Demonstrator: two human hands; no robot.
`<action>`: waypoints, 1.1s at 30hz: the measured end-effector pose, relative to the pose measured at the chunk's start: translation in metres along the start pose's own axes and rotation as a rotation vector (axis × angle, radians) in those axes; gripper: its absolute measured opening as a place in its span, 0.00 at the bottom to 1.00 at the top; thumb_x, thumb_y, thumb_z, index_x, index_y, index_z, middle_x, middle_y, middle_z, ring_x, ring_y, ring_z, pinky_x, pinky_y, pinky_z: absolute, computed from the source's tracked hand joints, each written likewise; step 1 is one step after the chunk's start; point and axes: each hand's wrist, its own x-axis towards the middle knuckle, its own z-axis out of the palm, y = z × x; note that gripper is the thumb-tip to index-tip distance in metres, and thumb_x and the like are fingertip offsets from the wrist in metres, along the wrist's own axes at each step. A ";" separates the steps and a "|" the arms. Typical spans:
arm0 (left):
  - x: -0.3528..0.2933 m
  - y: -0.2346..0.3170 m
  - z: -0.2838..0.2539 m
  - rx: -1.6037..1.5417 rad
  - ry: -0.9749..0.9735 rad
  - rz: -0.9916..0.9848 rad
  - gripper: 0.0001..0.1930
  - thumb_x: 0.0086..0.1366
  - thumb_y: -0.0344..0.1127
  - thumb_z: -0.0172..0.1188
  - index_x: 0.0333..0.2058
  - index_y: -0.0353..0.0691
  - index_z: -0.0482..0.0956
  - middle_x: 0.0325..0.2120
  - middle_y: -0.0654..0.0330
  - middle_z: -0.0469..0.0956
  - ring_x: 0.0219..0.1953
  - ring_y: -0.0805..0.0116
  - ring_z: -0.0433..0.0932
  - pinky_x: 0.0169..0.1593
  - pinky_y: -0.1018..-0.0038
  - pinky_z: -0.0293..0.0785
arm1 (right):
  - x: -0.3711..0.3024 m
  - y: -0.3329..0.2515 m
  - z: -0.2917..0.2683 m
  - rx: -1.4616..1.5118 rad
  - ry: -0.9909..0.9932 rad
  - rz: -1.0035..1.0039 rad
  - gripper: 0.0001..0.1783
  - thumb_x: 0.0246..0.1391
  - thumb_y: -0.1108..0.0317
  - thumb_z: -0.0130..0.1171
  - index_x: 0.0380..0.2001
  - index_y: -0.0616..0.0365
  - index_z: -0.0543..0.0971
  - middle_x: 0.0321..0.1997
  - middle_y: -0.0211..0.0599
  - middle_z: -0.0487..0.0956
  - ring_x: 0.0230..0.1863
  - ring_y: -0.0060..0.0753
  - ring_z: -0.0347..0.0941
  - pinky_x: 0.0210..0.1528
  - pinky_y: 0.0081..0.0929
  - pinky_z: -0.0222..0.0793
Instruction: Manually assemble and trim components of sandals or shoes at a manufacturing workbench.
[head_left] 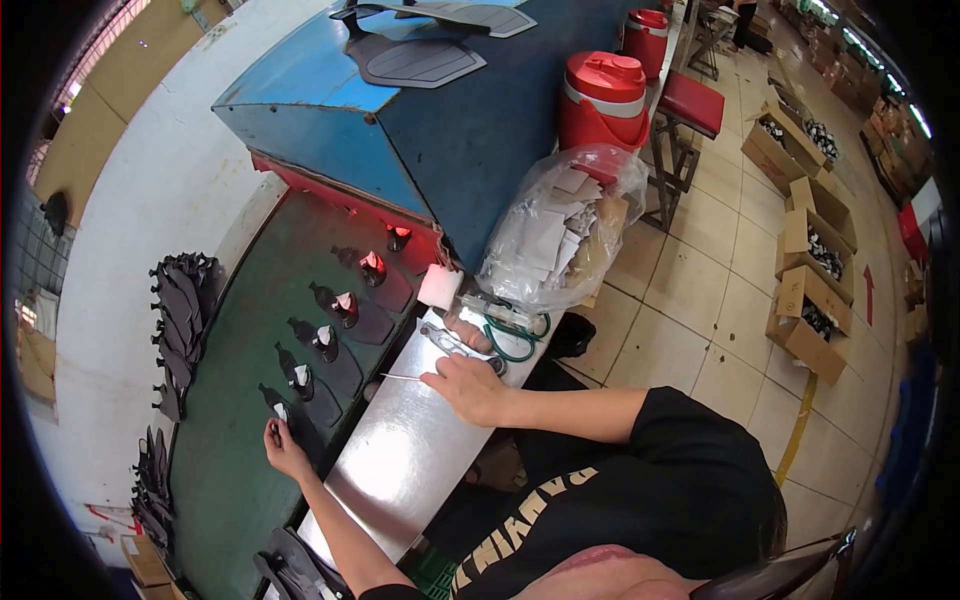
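Note:
On the green conveyor belt (235,310) stands a row of dark sandal-like pieces (321,399), each a flat sole with an upright strap part and a white wad in it. My left hand (287,452) pinches the nearest white wad (281,411) at the end of this row. Above the shiny metal ledge (385,455), my right hand (470,390) is closed on a thin pale rod (402,377), whose tip points left toward the belt. Just beyond that hand lie green-handled scissors (515,340), a white block (440,287) and a metal tool (440,338).
A blue machine housing (320,150) with a red-lit opening spans the belt's far end. Stacked dark pieces (185,320) line its left edge. A plastic bag of scraps (560,230), red coolers (603,100), a red stool (690,103) and cardboard boxes (810,320) stand to the right.

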 end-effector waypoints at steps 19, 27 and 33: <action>-0.183 0.204 -0.043 -0.710 -0.299 -0.363 0.19 0.58 0.21 0.62 0.50 0.32 0.76 0.46 0.54 0.79 0.45 0.66 0.78 0.51 0.71 0.75 | 0.008 -0.072 -0.038 1.830 -0.324 0.131 0.16 0.53 0.71 0.64 0.45 0.57 0.74 0.53 0.39 0.76 0.62 0.31 0.67 0.59 0.34 0.67; -0.244 0.215 -0.062 -0.931 -0.236 -0.551 0.18 0.59 0.20 0.58 0.49 0.31 0.76 0.53 0.49 0.75 0.50 0.63 0.78 0.54 0.69 0.74 | 0.008 -0.113 -0.065 1.865 -0.344 0.219 0.16 0.49 0.72 0.65 0.36 0.55 0.68 0.36 0.26 0.69 0.34 0.20 0.69 0.42 0.22 0.65; -0.253 0.201 -0.081 -0.909 -0.231 -0.468 0.16 0.60 0.19 0.59 0.47 0.34 0.79 0.48 0.52 0.79 0.44 0.70 0.80 0.41 0.77 0.82 | -0.023 -0.124 -0.055 1.024 -0.492 -0.048 0.20 0.45 0.72 0.69 0.41 0.61 0.72 0.31 0.31 0.75 0.32 0.20 0.71 0.36 0.18 0.64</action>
